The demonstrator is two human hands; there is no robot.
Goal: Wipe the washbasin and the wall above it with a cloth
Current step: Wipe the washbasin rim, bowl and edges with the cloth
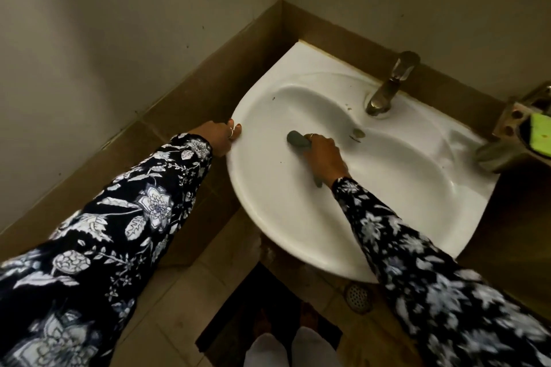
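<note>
Right hand [323,155] grasps bunched grey cloth [298,140] inside white ceramic washbasin [268,217]; left hand [219,138] grips rim. Sweep specks toward drain [358,134], overlapping strokes.

White washbasin [387,176], grey cloth [298,140] bunched inside

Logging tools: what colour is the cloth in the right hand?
Grey cloth, in the right hand; head view.
</note>
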